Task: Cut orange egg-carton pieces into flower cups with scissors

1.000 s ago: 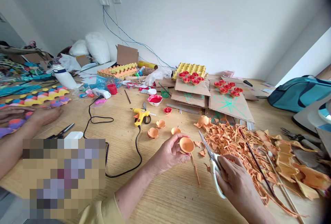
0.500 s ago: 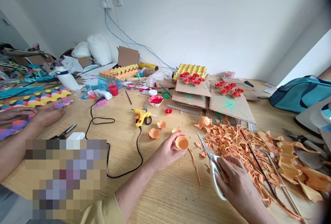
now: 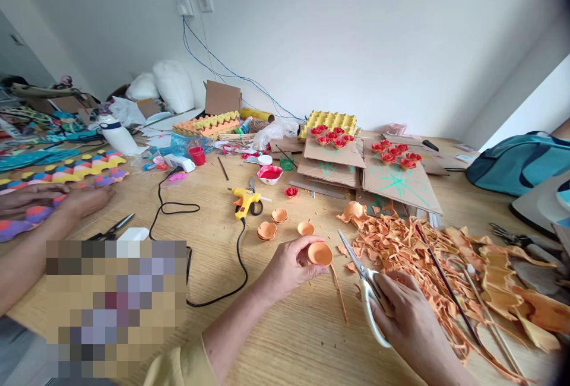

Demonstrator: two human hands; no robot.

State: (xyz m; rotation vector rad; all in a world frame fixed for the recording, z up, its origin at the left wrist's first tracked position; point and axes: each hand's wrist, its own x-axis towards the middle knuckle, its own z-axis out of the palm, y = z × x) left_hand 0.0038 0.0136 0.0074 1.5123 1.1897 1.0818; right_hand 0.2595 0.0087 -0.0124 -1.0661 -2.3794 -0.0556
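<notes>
Between thumb and fingers, my left hand holds an orange egg-carton cup just above the table. A thin orange strip trails below it. My right hand grips white-handled scissors, with the blades pointing up and left toward the cup but apart from it. Behind the held cup sits a loose orange cup. Two stacked cups and another cup group lie to its left. A heap of orange carton scraps spreads beside my right hand.
A yellow glue gun with a black cord lies left of centre. Behind it stand a bowl of red paint and a red flower. Cardboard sheets carry more red flowers. A co-worker's hands hold a painted carton at left.
My left hand has shifted slightly right with the cup, whose mouth now tilts more upward. The loose cup behind it shows more fully. My right hand and the scissors stay nearly still.
</notes>
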